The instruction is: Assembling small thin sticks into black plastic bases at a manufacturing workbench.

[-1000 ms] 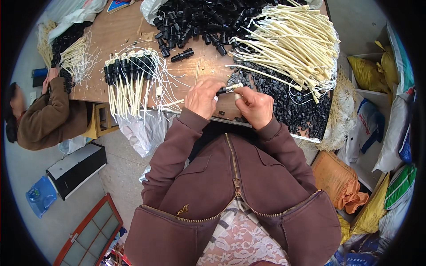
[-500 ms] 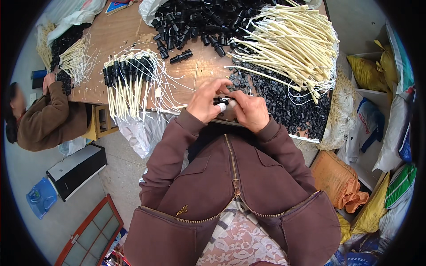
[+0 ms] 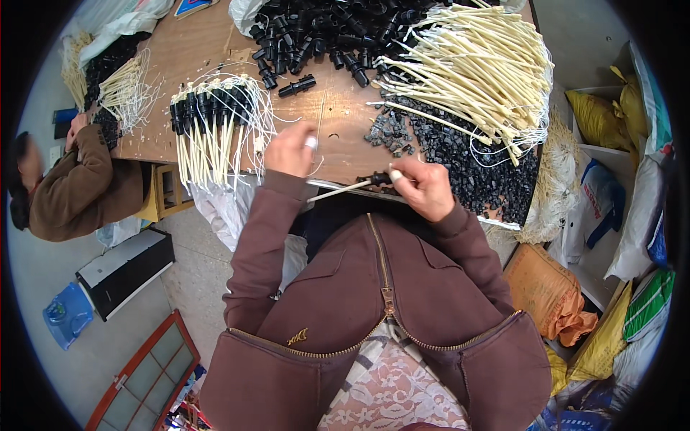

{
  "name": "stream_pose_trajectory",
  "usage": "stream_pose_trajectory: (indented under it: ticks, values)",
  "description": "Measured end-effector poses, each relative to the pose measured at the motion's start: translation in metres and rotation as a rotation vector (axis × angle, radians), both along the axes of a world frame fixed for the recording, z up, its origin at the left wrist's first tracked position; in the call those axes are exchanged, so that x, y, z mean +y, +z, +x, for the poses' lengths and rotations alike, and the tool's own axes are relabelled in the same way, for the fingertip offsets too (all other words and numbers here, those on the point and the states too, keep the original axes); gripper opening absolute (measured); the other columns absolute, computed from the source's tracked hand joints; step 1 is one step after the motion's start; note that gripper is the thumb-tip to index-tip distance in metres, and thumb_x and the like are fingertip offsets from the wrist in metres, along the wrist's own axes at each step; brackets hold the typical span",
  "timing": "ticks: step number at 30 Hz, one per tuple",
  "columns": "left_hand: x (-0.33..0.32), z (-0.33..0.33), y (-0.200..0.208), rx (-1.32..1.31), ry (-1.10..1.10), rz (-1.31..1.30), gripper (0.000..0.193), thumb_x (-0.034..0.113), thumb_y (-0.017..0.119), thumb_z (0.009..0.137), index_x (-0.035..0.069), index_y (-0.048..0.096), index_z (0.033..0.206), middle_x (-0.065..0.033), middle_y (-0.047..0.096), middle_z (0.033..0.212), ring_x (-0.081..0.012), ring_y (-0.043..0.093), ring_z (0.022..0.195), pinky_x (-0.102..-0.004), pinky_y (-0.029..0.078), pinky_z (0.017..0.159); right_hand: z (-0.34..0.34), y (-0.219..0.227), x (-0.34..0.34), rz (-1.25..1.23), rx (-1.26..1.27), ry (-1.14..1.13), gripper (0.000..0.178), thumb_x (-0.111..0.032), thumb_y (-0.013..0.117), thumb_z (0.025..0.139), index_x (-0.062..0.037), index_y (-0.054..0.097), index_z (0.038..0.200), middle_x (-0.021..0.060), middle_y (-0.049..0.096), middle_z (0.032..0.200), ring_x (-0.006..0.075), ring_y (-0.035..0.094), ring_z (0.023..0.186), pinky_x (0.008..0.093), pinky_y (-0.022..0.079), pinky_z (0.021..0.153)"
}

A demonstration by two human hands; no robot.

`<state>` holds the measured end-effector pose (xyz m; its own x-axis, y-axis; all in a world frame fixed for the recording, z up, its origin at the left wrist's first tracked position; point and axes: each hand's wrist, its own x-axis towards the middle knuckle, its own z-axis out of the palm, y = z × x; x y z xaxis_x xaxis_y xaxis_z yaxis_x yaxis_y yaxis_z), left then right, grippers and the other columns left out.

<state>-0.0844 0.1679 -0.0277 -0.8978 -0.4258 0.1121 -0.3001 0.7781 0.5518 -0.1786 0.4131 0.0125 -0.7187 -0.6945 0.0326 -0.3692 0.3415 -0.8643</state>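
At the table's near edge, my right hand [image 3: 425,188] pinches a black plastic socket [image 3: 375,179] between thumb and fingers. From the socket's left end a cream sleeved stick [image 3: 339,192] points down and left. My left hand [image 3: 290,149] is apart from it, raised over the table; its fingers are smeared by motion, with something white on one of them. To its left lies a row of finished-looking black sockets [image 3: 208,108] with cream sleeves and thin white wires. One loose black socket [image 3: 297,85] lies beyond my hands.
Black sockets [image 3: 345,29] are heaped at the back. Cream sleeved wires [image 3: 481,72] lie piled at right, over many small black pieces [image 3: 467,165]. A person in a brown sleeve [image 3: 93,165] works at far left. Sacks [image 3: 543,287] stand on the right.
My left hand has let go of the socket and moved left, away from my right hand. The right hand keeps the socket, whose cream sleeve now shows.
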Motion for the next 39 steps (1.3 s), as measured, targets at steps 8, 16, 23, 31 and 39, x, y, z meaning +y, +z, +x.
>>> stream_pose_trajectory:
  ticks: [8,16,23,31,39]
  values:
    - [0.025,0.007,0.019,0.174,-0.617,0.08,0.023,-0.003,0.063,0.069,0.01,0.064,0.089,-0.0059,0.065,0.094,-0.0262,0.063,0.085,-0.038,0.051,0.067,0.006,0.0,0.018,0.038,-0.132,0.028,0.009,-0.01,0.063,0.081,-0.0029,0.068,0.085,0.011,0.057,0.057,0.0181,0.056,0.047,0.0308,0.042,0.047]
    - [0.034,-0.034,-0.002,0.223,-0.595,0.17,0.025,-0.006,0.067,0.067,0.006,0.064,0.089,-0.0058,0.061,0.084,-0.0233,0.061,0.075,-0.0313,0.051,0.064,0.0,-0.014,0.014,0.113,-0.215,-0.142,0.016,-0.016,0.063,0.083,-0.0011,0.069,0.085,0.0111,0.058,0.057,0.0184,0.054,0.048,0.032,0.042,0.049]
    - [0.091,-0.038,0.028,0.332,-0.389,0.634,0.022,-0.006,0.067,0.073,0.005,0.07,0.092,-0.0073,0.064,0.088,-0.0171,0.063,0.083,-0.0278,0.051,0.071,-0.009,-0.056,-0.012,-0.021,-0.276,-0.234,0.013,-0.01,0.059,0.081,-0.0022,0.068,0.085,0.0152,0.062,0.064,0.0267,0.061,0.057,0.0347,0.046,0.054]
    - [0.093,-0.031,0.029,0.244,-0.125,0.697,0.024,-0.01,0.063,0.073,0.005,0.071,0.09,-0.0008,0.064,0.084,-0.0098,0.06,0.073,-0.0238,0.047,0.063,0.003,-0.021,-0.024,0.026,0.148,-0.275,0.007,-0.009,0.061,0.079,-0.0078,0.066,0.084,0.0135,0.063,0.066,0.0317,0.065,0.062,0.0395,0.049,0.053]
    - [0.083,-0.031,0.016,0.084,0.018,0.905,0.019,-0.008,0.064,0.078,0.001,0.069,0.094,0.0021,0.064,0.081,-0.0026,0.053,0.068,-0.0184,0.044,0.062,0.009,-0.015,-0.025,-0.013,0.502,-0.249,0.008,-0.01,0.065,0.078,-0.0098,0.064,0.086,0.0072,0.064,0.072,0.0255,0.063,0.055,0.0344,0.047,0.048]
